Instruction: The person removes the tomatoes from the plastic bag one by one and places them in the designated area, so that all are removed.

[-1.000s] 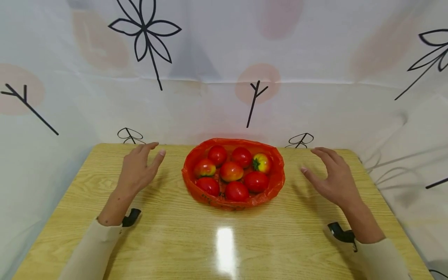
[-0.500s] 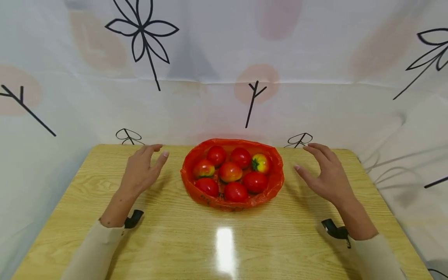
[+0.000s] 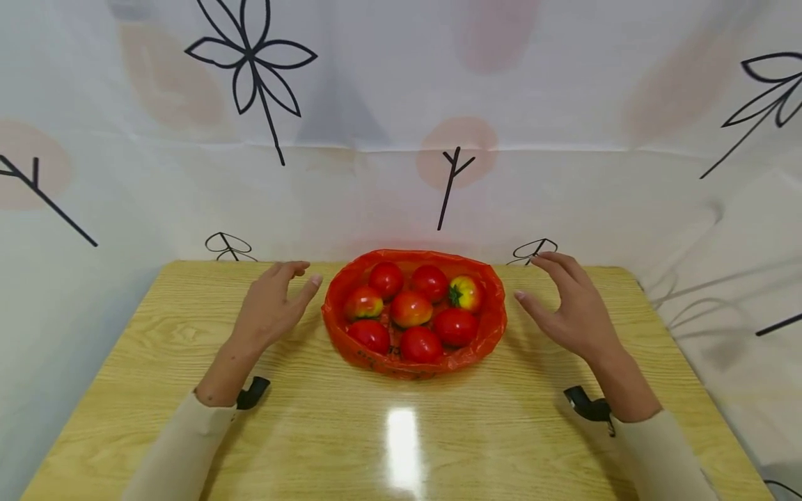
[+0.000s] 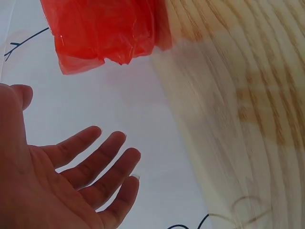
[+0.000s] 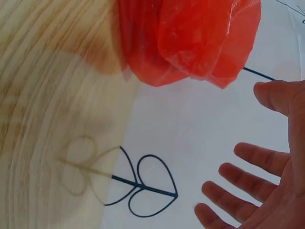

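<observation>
A red plastic bag (image 3: 351,351) with its rim rolled open stands near the back of the table, holding several tomatoes (image 3: 411,308). Most are red; one at the right shows a yellow-green top (image 3: 466,292). My left hand (image 3: 272,306) hovers just left of the bag, fingers spread and holding nothing. On the other side my right hand (image 3: 573,309) is likewise apart from the bag, its thumb and fingers spaced out. Both wrist views show relaxed fingers (image 4: 97,164) with the bag's crinkled side (image 5: 205,43) beyond them.
The wooden table (image 3: 313,438) backs onto a white cloth (image 3: 376,90) printed with dark leaf and twig drawings. A dark wrist mount (image 3: 253,394) sits under the left wrist and another mount (image 3: 587,403) under the right. A thin dark cable (image 3: 783,487) lies at the lower right.
Both hands have moved inward toward the bag, the left one to the right and the right one to the left. The bag and tomatoes stay in place.
</observation>
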Demonstrator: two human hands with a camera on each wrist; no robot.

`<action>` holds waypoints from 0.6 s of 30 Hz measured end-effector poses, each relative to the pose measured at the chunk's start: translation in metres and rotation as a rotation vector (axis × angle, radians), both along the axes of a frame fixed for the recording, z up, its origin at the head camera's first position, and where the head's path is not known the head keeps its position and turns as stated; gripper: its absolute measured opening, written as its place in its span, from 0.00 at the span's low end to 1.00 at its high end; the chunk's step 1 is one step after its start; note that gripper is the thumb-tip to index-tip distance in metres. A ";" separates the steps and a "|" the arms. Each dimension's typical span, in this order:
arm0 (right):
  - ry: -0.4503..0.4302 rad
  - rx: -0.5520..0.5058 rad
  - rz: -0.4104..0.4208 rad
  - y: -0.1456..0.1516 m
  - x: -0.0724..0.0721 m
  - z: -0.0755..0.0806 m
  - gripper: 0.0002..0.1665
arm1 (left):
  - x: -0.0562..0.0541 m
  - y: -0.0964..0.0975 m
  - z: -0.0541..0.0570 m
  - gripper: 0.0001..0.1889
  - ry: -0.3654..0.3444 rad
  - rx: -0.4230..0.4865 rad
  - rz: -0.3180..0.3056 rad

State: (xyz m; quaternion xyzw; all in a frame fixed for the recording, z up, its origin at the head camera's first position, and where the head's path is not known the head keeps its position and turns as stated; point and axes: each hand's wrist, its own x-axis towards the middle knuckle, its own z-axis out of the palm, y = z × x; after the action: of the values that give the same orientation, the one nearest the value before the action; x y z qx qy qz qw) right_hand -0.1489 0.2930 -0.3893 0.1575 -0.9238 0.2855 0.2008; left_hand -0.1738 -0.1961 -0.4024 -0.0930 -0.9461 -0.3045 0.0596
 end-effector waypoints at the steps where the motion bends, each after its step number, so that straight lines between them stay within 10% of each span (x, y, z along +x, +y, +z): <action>1: -0.005 -0.001 0.001 -0.001 0.000 0.000 0.36 | 0.000 0.002 0.000 0.35 -0.005 -0.002 0.000; 18: -0.031 0.012 0.044 -0.031 -0.007 0.008 0.34 | -0.006 0.029 0.002 0.35 -0.054 -0.014 -0.016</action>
State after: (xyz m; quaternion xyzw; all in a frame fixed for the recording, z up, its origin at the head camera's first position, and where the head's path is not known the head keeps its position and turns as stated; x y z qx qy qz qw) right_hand -0.1562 0.2621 -0.3817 0.1748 -0.9247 0.2868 0.1793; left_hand -0.1797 -0.1670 -0.4005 -0.0927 -0.9487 -0.3008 0.0309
